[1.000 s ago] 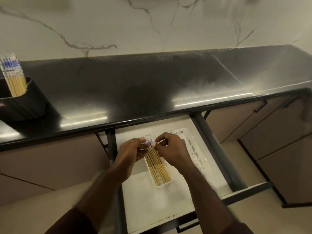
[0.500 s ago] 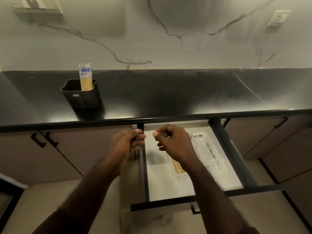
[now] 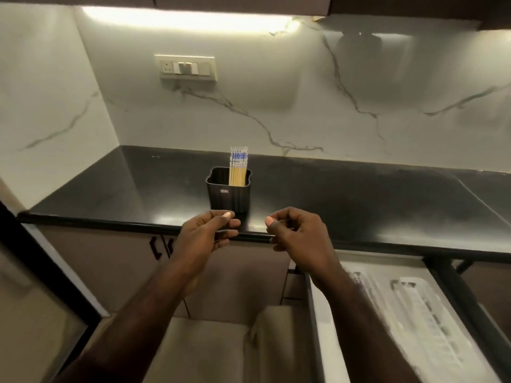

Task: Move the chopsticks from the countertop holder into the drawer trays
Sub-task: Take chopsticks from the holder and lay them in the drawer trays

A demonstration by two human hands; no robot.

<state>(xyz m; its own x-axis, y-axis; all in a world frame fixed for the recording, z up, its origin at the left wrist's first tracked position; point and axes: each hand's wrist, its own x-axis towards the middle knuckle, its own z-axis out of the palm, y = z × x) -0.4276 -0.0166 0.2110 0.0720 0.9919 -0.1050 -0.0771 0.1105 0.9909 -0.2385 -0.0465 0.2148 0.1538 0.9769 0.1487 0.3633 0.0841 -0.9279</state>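
Observation:
A black holder (image 3: 228, 195) stands on the dark countertop (image 3: 345, 200), with a bundle of wrapped bamboo chopsticks (image 3: 238, 170) upright in it. My left hand (image 3: 206, 237) and my right hand (image 3: 297, 234) hover side by side just in front of the holder, over the counter's front edge. Both hold nothing, with fingers loosely curled. At the lower right the open drawer (image 3: 326, 341) shows a white slotted tray (image 3: 425, 322). My right forearm hides the tray with the laid chopsticks.
A marble backsplash with a switch plate (image 3: 185, 68) rises behind the counter. Closed cabinet doors with black handles (image 3: 161, 244) sit below the counter at left. A dark door frame (image 3: 41, 261) runs along the left edge.
Both hands rose out of the drawer, left the chopsticks in the tray, and came up to the counter edge. The view swung left and upward, bringing the holder to centre.

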